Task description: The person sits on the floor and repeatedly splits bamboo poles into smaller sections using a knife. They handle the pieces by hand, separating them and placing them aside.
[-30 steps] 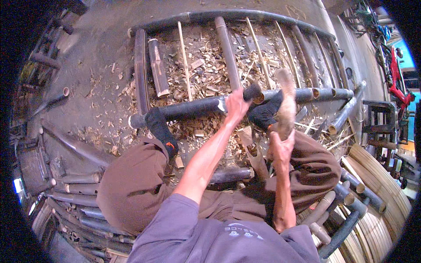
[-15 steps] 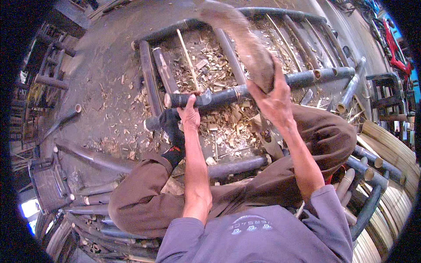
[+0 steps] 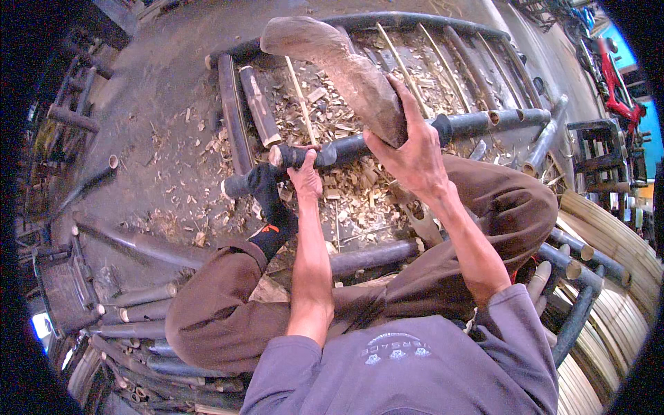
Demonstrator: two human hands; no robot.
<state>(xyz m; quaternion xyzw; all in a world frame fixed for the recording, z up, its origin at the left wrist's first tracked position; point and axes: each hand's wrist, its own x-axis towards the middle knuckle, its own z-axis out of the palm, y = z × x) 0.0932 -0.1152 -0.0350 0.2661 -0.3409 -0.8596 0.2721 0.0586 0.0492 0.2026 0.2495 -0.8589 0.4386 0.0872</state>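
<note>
My right hand (image 3: 409,149) is closed round the lower end of a thick, crooked wooden mallet (image 3: 339,59), raised and tilted over the work. To its left, my left hand (image 3: 304,174) is closed, thumb up, on a short dark round piece (image 3: 294,156). That piece has a pale cut end at the left and a grey shiny part at the right; its exact kind is unclear. It lies against a long black bamboo pole (image 3: 477,124) with cut holes, part of a ladder-like frame on the floor. My black-socked foot (image 3: 266,200) rests over the pole's left end.
Wood chips (image 3: 360,190) litter the floor inside the frame. Thin sticks and crosspieces (image 3: 470,66) span to the far rail (image 3: 422,19). Bamboo poles (image 3: 142,315) pile up at the left, split strips (image 3: 602,228) at the right. A dark stool-like frame (image 3: 598,155) stands at the far right.
The mallet's far end has swung to the left, with my right hand shifting slightly left. My left hand keeps its hold on the short dark piece.
</note>
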